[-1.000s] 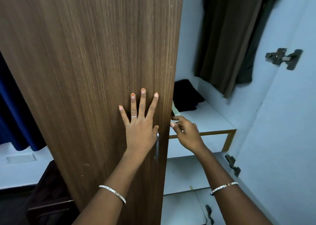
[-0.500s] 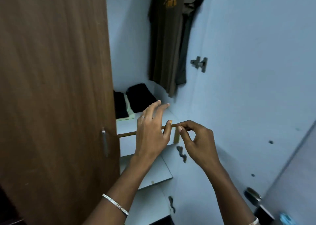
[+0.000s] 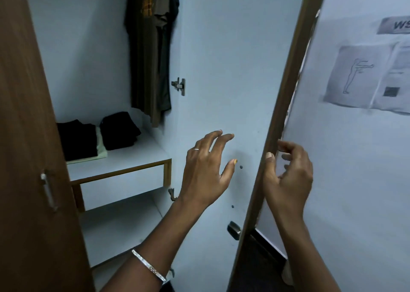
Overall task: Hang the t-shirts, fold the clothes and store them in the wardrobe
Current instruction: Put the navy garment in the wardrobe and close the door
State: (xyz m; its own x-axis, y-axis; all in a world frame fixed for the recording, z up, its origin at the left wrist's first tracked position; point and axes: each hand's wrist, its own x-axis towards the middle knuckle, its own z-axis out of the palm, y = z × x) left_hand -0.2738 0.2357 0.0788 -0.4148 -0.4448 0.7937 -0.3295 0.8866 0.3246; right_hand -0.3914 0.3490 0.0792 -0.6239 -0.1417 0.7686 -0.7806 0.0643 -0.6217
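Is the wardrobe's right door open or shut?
Open: the right door stands outward, showing its pale inner face and hinge; the right hand grips its edge.

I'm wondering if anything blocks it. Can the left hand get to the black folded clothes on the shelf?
Probably yes. The left hand is open and holds nothing, the wardrobe stands open, and nothing lies between it and the black folded clothes on the shelf.
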